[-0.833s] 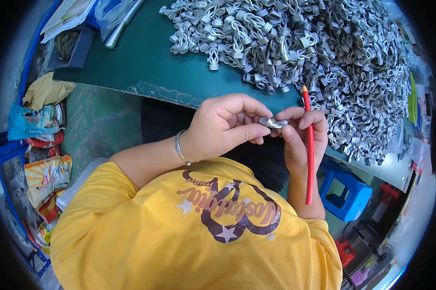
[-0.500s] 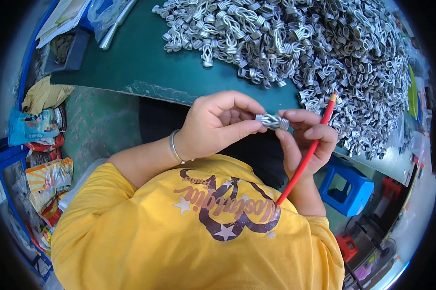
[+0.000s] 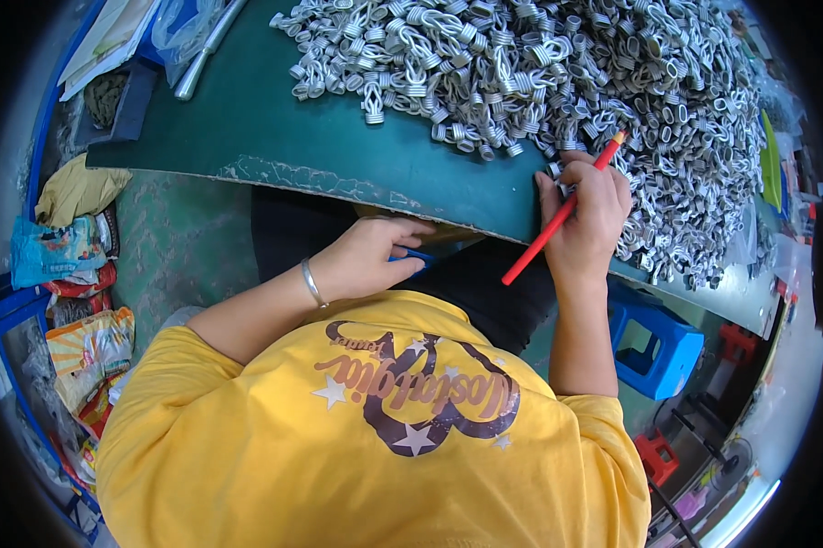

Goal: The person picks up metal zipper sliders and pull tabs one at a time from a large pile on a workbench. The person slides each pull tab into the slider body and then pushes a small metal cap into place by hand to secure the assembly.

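Note:
A large heap of small silvery metal loops with ribbed collars (image 3: 503, 73) covers the far and right part of the green table (image 3: 220, 128). At its near edge is my right hand (image 3: 589, 205), closed round a red pencil (image 3: 553, 233) that slants across the fingers, tan tip toward the heap. The thumb and fingertips reach among the nearest metal loops; whether they pinch one is hard to see. My left hand (image 3: 370, 256) is low by the table's front edge, fingers apart and partly hidden, beside a brown surface (image 3: 448, 237) under the tabletop. Nothing shows in it.
A blue plastic stool (image 3: 653, 342) stands at the right below the table, with a red stool (image 3: 656, 457) nearer. Bags and packets (image 3: 92, 338) are stacked along the left side. A grey bin (image 3: 124, 100) and papers (image 3: 110, 41) are at the far left.
My hands have parted, and the metal loop held between them is no longer seen there. The left moved down to the table edge; the right moved up to the heap, keeping the pencil.

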Tool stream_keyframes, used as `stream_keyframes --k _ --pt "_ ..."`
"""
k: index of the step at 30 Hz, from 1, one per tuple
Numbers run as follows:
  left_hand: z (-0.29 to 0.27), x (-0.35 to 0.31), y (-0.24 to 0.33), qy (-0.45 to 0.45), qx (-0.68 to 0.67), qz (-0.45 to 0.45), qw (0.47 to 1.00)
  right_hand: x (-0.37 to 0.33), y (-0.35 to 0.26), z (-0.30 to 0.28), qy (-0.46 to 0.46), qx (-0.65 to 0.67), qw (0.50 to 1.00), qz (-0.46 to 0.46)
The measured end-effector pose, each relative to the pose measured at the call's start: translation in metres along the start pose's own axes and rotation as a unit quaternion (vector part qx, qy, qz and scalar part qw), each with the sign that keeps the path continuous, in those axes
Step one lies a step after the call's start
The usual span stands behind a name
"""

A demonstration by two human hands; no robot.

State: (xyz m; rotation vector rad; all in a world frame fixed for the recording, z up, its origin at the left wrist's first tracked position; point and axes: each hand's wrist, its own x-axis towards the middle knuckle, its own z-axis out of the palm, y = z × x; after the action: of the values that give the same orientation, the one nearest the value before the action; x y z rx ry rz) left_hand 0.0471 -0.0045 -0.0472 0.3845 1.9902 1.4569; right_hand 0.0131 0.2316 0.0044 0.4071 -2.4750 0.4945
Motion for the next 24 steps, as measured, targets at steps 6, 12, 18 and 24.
stream_keyframes --k 6,12,18,24 --pt "-0.010 -0.002 0.027 -0.065 0.012 0.054 0.996 0.004 -0.003 -0.002 0.038 0.052 0.998 -0.020" --pt "-0.006 0.003 0.051 0.018 -0.185 0.112 0.976 -0.004 -0.039 -0.010 0.022 0.545 0.815 0.198" --pt "-0.009 0.007 0.065 0.059 -0.353 0.125 0.925 -0.016 -0.048 -0.003 -0.025 0.669 0.696 0.259" --pt "-0.008 0.004 0.062 0.077 -0.266 0.207 0.938 -0.027 -0.040 0.006 -0.026 0.691 0.699 0.184"
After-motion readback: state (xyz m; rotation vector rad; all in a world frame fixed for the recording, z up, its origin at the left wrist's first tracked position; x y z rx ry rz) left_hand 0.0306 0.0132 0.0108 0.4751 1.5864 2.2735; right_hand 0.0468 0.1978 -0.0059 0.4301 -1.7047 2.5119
